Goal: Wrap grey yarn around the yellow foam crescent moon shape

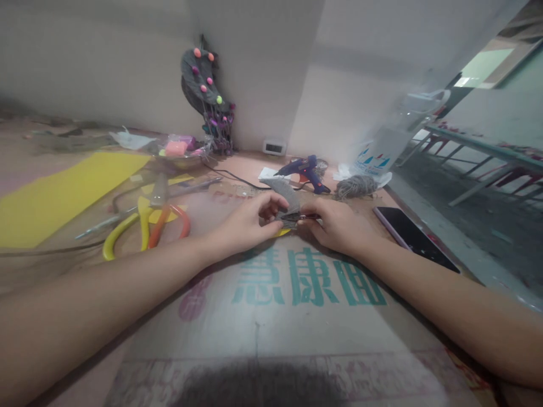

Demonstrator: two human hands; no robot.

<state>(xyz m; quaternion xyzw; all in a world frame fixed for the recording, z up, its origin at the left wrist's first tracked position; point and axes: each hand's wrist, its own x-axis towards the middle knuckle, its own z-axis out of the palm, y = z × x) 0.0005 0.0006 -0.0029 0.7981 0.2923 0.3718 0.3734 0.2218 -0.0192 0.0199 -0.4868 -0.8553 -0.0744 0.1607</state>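
- Head view: your left hand (250,223) grasps the grey crescent (286,195) above the cardboard (263,333), apparently steadying it; your right hand (335,223) pinches a thin dark item (310,216) by its lower end.
- The glue gun (303,168) sits just beyond, probably for easy reach.
- A clear bowl (183,164) holds pink and purple pieces (176,148); the printed white container's (375,155) contents stay hidden.

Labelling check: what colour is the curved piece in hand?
The curved piece is grey; see head view.

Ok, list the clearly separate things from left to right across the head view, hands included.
Yellow sheet → yellow handle → orange handle → left hand → right hand → phone.
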